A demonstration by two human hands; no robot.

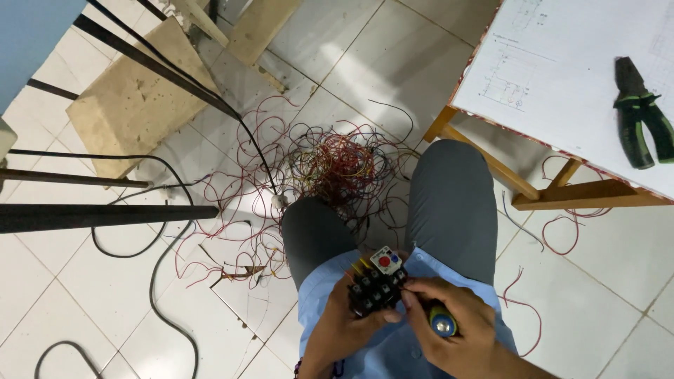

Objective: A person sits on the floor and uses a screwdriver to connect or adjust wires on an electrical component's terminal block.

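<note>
Head view: left hand [344, 326] cradles a black relay block [377, 286].
Right hand [449, 330] grips a screwdriver [441, 321]; best kept square on the screw, block steadied.

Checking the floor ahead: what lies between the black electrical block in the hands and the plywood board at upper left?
In the head view, a tangle of red and black wires on tiled floor, beyond the person's knee.

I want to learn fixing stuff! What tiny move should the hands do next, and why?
Probably turn the screwdriver in the right hand: its tip seems to sit on a terminal of the black relay block, which the left hand steadies.
</note>
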